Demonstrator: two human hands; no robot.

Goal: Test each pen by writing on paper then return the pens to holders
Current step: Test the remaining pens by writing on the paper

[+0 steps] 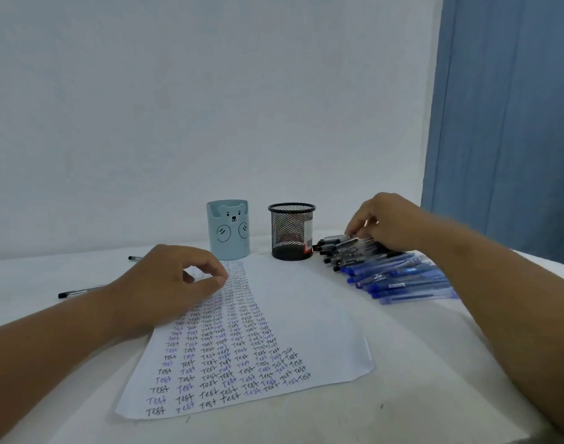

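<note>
So the pile of pens [383, 267] sits at about 2 o'clock from the paper [293, 315], black ones at the far end, blue ones nearer. The right hand [389, 224] is on the black end, its fingers [354, 226] curled down onto one black pen [338, 241] at the top of the heap. Looks like a pinch, but whether it's properly gripped yet I can't tell.

My take for this step: grab just that one by the barrel and lift straight up, because the pens lie stacked and dragging sideways would probably roll the neighbours toward the paper or off the table [402, 363].

The left hand [165, 283] rests on the paper's upper left part, fingers loosely curled with nothing in them. Keep it there so the sheet doesn't slide when writing. The sheet is mostly columns of "Test", with free space down its right side, so write there.

The bear holder [228, 230] and the mesh holder [292, 232] stand at 12 o'clock, just beyond the sheet. Two stray pens [79, 291] lie at 9 to 10 o'clock.
</note>
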